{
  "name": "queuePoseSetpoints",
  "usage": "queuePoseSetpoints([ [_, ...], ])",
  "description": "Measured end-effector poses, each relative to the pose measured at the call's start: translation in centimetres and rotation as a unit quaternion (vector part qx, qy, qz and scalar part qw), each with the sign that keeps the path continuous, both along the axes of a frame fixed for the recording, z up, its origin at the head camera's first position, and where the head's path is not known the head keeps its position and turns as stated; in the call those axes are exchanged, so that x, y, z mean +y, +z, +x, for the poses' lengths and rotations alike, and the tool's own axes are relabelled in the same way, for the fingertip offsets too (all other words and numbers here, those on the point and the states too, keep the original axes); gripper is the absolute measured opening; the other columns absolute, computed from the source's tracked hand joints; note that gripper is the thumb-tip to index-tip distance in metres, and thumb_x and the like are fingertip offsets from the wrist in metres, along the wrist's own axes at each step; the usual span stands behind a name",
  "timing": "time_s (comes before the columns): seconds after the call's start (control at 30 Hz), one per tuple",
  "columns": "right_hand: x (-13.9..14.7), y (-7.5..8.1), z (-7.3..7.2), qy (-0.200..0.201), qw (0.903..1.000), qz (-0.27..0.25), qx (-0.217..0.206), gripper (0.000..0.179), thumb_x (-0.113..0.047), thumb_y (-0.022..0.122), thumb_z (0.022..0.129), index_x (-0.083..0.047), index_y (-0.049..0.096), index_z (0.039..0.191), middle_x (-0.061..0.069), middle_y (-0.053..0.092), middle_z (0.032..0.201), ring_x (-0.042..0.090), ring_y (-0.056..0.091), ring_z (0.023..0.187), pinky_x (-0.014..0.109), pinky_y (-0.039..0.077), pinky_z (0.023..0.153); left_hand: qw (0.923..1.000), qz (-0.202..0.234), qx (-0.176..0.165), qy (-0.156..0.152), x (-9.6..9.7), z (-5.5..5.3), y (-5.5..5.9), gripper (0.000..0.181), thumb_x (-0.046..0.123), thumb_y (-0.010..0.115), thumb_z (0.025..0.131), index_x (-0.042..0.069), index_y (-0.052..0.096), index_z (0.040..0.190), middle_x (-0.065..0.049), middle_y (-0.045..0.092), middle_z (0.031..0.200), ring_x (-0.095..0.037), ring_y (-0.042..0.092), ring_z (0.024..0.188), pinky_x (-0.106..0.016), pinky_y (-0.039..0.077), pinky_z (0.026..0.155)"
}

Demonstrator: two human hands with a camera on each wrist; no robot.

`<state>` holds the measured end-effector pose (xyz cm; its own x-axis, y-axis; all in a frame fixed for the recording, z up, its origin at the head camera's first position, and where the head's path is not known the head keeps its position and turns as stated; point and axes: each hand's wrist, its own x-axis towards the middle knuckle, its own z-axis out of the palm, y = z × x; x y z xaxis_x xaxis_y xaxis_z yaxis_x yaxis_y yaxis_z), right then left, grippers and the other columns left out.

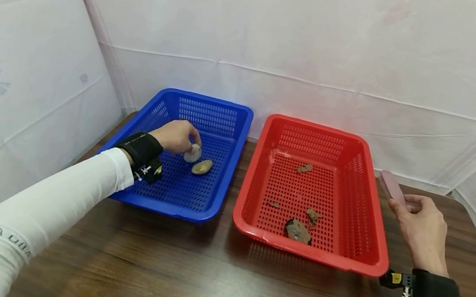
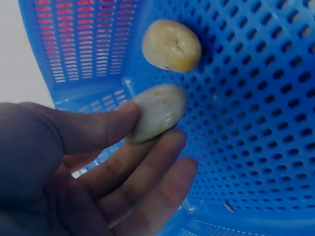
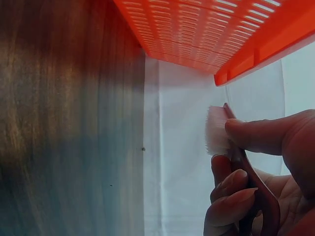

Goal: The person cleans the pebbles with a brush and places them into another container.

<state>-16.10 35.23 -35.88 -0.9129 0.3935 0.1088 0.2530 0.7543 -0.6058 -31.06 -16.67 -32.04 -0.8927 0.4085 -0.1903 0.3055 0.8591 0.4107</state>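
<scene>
Reaching with the left hand (image 1: pixel 175 135) over the left edge of the blue basket (image 1: pixel 166 208). Pinching there a pale stone (image 1: pixel 193 153) between thumb and fingertips, a little right of the basket's middle, with the outer fingers loosely bent below. Cannot tell of any contact between that stone and the basket floor. Just beside it, toward the front right corner, a yellow stone (image 1: pixel 202 167) lying on the floor. Also on that floor, in the left wrist view, a tiny scrap (image 2: pixel 228 207). Gripping a pink brush (image 1: pixel 392 186) in the right hand (image 1: pixel 425 230), just outside the right edge of the red basket (image 1: pixel 310 255) and above the desk (image 1: pixel 197 278). In the right wrist view, with thumb against the brush's back, fingers curled round its handle (image 3: pixel 268 199), and bristles (image 3: pixel 215 130) facing the desk. On the red basket's floor, a brown clump (image 1: pixel 304 168) toward the far edge, a smaller clump (image 1: pixel 273 204) toward the left edge, a third clump (image 1: pixel 313 216) toward the front edge, and a dark-edged slab (image 1: pixel 298 231) just inside that same edge. Between the two baskets, a narrow strip of desk. Wearing white sleeves (image 1: pixel 32 219) and a black band (image 1: pixel 436 295) on each wrist. Along the desk's far edge, behind both baskets, hanging white cloth (image 1: pixel 240 23).
</scene>
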Motion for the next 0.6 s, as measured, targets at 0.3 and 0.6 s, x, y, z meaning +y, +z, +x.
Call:
queuePoseSetpoints([
  [0.3, -0.3, -0.6, -0.3, -0.003, 0.9998, -0.016, -0.008, 0.059, -0.029, 0.061, 0.109, 0.016, 0.046, 0.145, 0.038, 0.062, 0.121, 0.046, 0.061, 0.100, 0.027, 0.046, 0.060, 0.9969, 0.009, -0.078, -0.001, -0.7, -0.2, -0.6, 0.023, -0.004, 0.064, 0.102, -0.006, 0.072, 0.124, -0.020, 0.073, 0.101, -0.028, 0.072, 0.082, -0.039, 0.065, 0.072],
  [0.6, -0.3, -1.2, -0.4, 0.000, 0.9995, -0.023, -0.021, 0.059, -0.029, 0.057, 0.110, 0.017, 0.044, 0.145, 0.037, 0.061, 0.119, 0.041, 0.060, 0.096, 0.029, 0.047, 0.060, 0.9956, 0.007, -0.093, 0.007, -1.0, -0.3, -0.8, 0.024, -0.006, 0.063, 0.102, -0.009, 0.070, 0.125, -0.025, 0.071, 0.105, -0.028, 0.072, 0.082, -0.035, 0.066, 0.072],
])
